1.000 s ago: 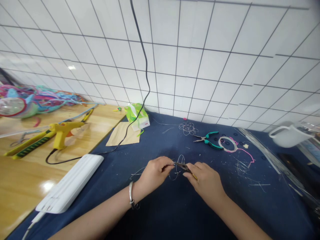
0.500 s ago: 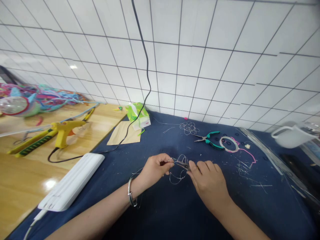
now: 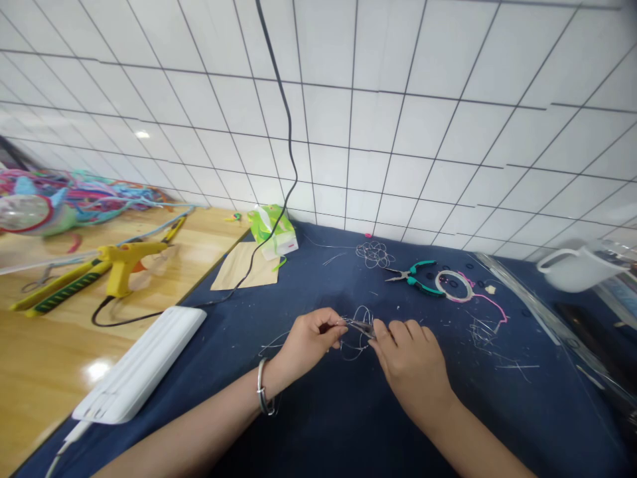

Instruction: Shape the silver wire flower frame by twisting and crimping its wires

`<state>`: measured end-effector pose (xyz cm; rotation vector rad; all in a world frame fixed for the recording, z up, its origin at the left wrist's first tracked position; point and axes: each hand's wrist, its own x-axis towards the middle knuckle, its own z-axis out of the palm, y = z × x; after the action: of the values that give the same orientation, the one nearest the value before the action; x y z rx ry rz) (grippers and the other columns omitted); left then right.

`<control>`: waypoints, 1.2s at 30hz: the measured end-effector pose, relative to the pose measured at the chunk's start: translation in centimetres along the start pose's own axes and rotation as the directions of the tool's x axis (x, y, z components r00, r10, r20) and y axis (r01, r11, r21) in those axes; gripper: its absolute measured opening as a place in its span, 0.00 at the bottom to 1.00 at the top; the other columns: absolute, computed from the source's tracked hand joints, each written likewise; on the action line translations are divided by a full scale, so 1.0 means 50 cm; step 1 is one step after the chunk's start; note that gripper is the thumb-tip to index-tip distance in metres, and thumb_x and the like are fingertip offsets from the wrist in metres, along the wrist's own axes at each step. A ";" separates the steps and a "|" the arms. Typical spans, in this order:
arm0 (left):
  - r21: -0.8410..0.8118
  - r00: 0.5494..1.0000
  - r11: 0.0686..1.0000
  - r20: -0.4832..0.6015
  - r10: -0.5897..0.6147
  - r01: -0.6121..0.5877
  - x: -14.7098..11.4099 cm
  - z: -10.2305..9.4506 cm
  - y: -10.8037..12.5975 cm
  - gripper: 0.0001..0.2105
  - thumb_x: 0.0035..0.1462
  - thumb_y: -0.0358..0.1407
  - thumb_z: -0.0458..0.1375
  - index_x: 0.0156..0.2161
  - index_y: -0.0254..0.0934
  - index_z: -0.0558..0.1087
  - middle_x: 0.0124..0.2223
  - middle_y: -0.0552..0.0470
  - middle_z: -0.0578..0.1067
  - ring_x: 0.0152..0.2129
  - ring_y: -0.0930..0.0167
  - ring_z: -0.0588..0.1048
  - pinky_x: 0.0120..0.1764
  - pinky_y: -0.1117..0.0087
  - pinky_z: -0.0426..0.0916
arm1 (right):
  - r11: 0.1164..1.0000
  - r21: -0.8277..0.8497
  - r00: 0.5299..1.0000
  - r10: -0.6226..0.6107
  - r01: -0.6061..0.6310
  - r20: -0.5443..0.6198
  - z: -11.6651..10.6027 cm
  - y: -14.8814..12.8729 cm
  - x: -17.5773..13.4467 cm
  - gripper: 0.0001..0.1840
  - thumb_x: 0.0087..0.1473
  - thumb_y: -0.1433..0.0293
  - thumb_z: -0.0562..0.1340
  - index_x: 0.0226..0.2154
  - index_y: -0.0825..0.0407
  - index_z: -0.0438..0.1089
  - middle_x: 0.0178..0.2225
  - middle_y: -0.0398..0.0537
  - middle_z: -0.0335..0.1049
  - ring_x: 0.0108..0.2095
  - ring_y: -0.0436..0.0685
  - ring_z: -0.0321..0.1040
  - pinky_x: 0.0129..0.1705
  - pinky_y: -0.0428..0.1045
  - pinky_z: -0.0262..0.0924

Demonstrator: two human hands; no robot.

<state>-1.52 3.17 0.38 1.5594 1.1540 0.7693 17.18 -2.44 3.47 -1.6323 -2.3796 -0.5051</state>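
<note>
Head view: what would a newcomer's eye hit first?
Probably the left hand pinching thin wire and the right hand gripping dark pliers, at lower centre. Next, the yellow glue gun on the wooden surface at left, then the teal-handled pliers on the dark blue cloth, right of centre.

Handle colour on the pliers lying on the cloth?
The handles are teal with black, best seen in the head view.

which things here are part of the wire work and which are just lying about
In use, it seems:
- silver wire, pinched by the left hand
- dark-tipped pliers, gripped in the right hand

Apparently just lying about:
- teal-handled pliers
- yellow glue gun
- green-and-white packet
- white mug
</note>
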 end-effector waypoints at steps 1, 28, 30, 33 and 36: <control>0.024 1.000 1.000 -0.008 0.015 -0.015 0.000 0.000 0.000 0.05 0.52 0.35 0.54 0.29 0.35 0.68 0.21 0.57 0.68 0.18 0.77 0.67 0.22 0.77 0.62 | 1.000 -0.003 1.000 0.000 0.000 -0.002 -0.001 0.000 0.000 0.15 0.55 0.67 0.53 0.45 0.51 0.64 0.28 0.50 0.63 0.30 0.56 0.55 0.31 0.52 0.45; 0.360 0.912 0.848 0.020 0.409 -0.388 -0.007 -0.012 0.003 0.06 0.56 0.29 0.51 0.32 0.36 0.70 0.29 0.52 0.71 0.28 0.74 0.69 0.32 0.73 0.63 | 1.000 -0.017 1.000 -0.027 0.027 0.002 0.006 0.007 -0.003 0.14 0.56 0.66 0.52 0.44 0.51 0.64 0.27 0.47 0.62 0.30 0.55 0.54 0.30 0.51 0.43; 0.363 0.911 0.846 0.022 0.412 -0.391 -0.007 -0.013 0.002 0.06 0.56 0.29 0.51 0.32 0.36 0.70 0.30 0.52 0.71 0.28 0.74 0.69 0.32 0.73 0.63 | 1.000 -0.018 1.000 -0.022 0.022 0.010 0.005 0.006 -0.002 0.14 0.56 0.66 0.52 0.44 0.51 0.64 0.28 0.48 0.62 0.30 0.55 0.55 0.30 0.51 0.43; 0.368 0.908 0.842 0.020 0.418 -0.395 -0.005 -0.013 0.001 0.06 0.56 0.29 0.50 0.33 0.36 0.70 0.30 0.52 0.70 0.28 0.74 0.69 0.32 0.73 0.63 | 0.999 -0.036 1.000 -0.012 0.013 0.021 0.001 0.002 0.000 0.14 0.56 0.66 0.52 0.45 0.51 0.63 0.28 0.49 0.62 0.30 0.55 0.55 0.30 0.52 0.43; 0.380 0.902 0.830 0.028 0.430 -0.408 -0.005 -0.012 -0.001 0.06 0.57 0.29 0.50 0.33 0.35 0.69 0.30 0.52 0.70 0.28 0.74 0.68 0.32 0.73 0.62 | 0.999 -0.052 1.000 -0.012 0.013 0.023 -0.002 -0.001 0.001 0.15 0.56 0.66 0.52 0.45 0.51 0.63 0.28 0.49 0.62 0.30 0.55 0.54 0.30 0.52 0.42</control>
<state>-2.15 3.12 0.50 2.1776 1.0524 0.9201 17.13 -2.43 3.59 -1.6545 -2.4143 -0.5579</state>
